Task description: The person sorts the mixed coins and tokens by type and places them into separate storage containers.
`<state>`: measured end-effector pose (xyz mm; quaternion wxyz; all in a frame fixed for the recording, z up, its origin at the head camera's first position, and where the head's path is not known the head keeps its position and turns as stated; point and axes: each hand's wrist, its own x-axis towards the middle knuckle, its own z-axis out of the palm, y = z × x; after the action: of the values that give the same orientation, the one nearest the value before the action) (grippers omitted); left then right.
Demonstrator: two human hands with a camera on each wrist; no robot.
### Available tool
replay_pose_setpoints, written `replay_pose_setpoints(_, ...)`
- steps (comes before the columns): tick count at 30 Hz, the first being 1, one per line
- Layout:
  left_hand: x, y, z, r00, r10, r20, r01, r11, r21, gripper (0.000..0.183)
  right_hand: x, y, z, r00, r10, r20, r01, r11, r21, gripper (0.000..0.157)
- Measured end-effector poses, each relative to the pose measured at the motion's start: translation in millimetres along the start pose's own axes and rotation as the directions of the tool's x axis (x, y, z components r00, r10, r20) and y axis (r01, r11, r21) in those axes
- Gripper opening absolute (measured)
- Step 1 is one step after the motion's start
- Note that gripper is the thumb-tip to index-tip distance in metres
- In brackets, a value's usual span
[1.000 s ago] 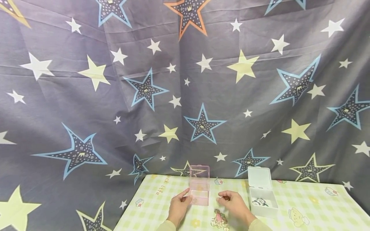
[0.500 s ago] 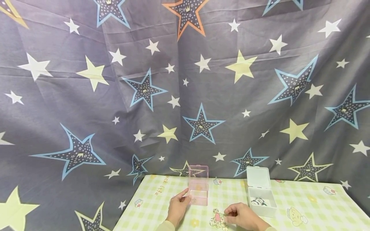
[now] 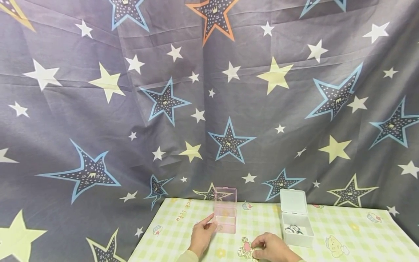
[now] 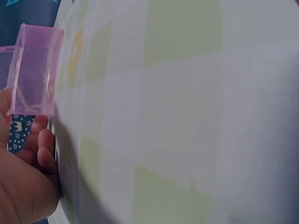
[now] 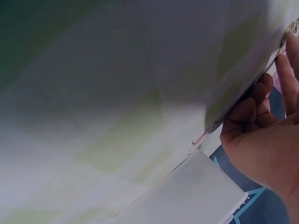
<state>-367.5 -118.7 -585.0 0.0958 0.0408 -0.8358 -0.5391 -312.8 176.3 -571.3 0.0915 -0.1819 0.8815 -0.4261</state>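
Note:
My left hand (image 3: 202, 234) holds the left side of a clear pink box (image 3: 226, 227) with its lid (image 3: 226, 196) raised. Seen from the left wrist, the thumb lies along the box wall and other fingers curl behind it. A small round piece (image 3: 219, 227) shows inside the box, low in its front left. At the near part of the table, my right hand (image 3: 271, 246) has thumb and index fingertips right at several small round gold pieces (image 3: 241, 252). Its other fingers are curled under. I cannot tell whether a piece is between its fingertips.
A white box (image 3: 298, 238) with its lid (image 3: 293, 201) up stands right of my right hand, holding several dark and white pieces (image 3: 294, 229). Green checked cloth (image 3: 353, 242) covers the table. A grey star-patterned curtain (image 3: 183, 127) hangs behind the table's far edge.
My right hand has moved down from beside the pink box to the gold pieces, its fingertips now closer over them. My left hand stays at the pink box.

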Motion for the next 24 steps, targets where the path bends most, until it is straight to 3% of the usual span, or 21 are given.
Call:
replay_pose_setpoints(10, 0.3, -0.1, -0.2, 1.0, 0.003, 0.005, -0.003, 1.0, 0.001, 0.041, -0.8, -3.3, 2.9, 0.999, -0.021, -0.031, 0.02, 0.999, -0.048, 0.011)
replay_pose_setpoints(17, -0.6, 1.3, -0.7, 1.0, 0.008, -0.001, -0.008, 1.0, 0.006, 0.04, 2.8, -11.1, 5.0, 0.997, 0.079, 0.0, -0.079, 0.996, -0.032, 0.011)
replay_pose_setpoints(24, -1.5, 3.0, -1.4, 1.0, -0.001, 0.006, 0.001, 1.0, -0.007, 0.04, 3.5, -15.1, 2.1, 0.994, 0.1, 0.039, -0.099, 0.995, -0.012, 0.013)
